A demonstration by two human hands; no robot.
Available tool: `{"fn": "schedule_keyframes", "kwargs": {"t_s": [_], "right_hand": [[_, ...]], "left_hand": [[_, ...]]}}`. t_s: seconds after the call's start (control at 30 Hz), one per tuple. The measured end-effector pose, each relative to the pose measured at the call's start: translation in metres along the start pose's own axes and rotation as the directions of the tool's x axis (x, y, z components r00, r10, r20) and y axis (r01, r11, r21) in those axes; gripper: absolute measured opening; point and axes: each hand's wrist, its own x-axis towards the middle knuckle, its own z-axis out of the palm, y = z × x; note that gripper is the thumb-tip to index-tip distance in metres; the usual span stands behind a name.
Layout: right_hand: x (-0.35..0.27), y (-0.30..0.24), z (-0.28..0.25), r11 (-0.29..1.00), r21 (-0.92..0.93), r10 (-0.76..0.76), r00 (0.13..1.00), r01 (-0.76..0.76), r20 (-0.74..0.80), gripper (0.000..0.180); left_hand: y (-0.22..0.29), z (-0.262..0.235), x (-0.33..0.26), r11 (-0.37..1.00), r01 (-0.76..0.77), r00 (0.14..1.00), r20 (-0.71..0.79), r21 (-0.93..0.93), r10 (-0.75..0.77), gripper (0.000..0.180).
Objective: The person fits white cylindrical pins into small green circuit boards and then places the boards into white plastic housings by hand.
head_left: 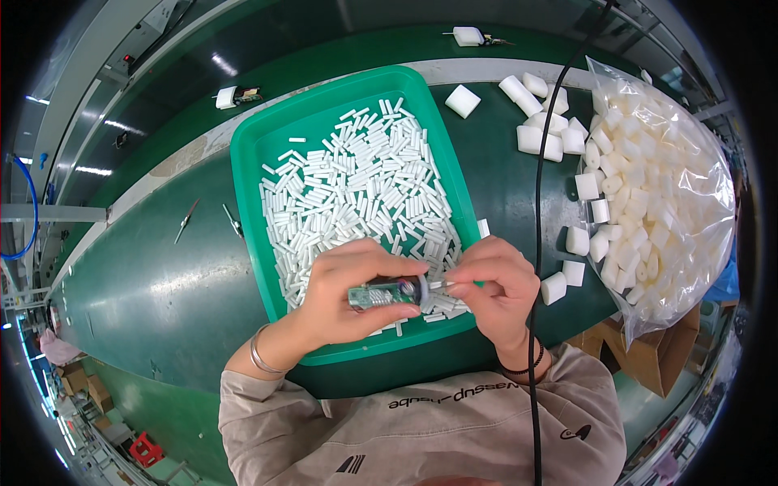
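Note:
My left hand (344, 292) grips a small green circuit board with a dark round part at its right end (387, 293), held above the near edge of a green plastic tray (251, 154). My right hand (494, 283) pinches a small white tube at the board's right end. The tray is filled with several short white tubes (365, 186). Both hands meet over the tray's near right corner.
White foam blocks (545, 121) lie loose on the green bench to the right of the tray, and a clear plastic bag (664, 186) is full of them. A black cable (538, 202) runs down past my right wrist. Tweezers (185, 220) lie left. Small devices (235, 96) sit on the conveyor behind.

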Motion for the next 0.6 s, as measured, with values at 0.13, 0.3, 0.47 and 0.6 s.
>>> {"fn": "schedule_keyframes", "kwargs": {"t_s": [0.13,0.3,0.47,0.6], "right_hand": [[0.0,0.0,0.0,1.0,0.002,-0.029,0.996,0.029,0.086,0.019],[0.002,0.001,0.0,0.989,-0.082,-0.117,0.989,0.124,0.089,0.02],[0.009,-0.001,-0.004,0.894,-0.263,-0.315,0.926,0.363,0.208,0.026],[0.018,-0.003,-0.007,0.833,-0.348,-0.353,0.897,0.431,0.266,0.032]], "left_hand": [[-0.004,-0.002,-0.006,0.976,0.157,0.987,0.062,-0.151,-0.149,0.035],[0.0,0.001,-0.007,0.859,0.374,0.925,0.082,-0.349,-0.37,0.032],[0.003,-0.002,-0.003,0.896,0.348,0.937,0.114,-0.275,-0.329,0.029],[0.001,-0.002,-0.004,0.899,0.349,0.937,0.067,-0.264,-0.344,0.028]]}}
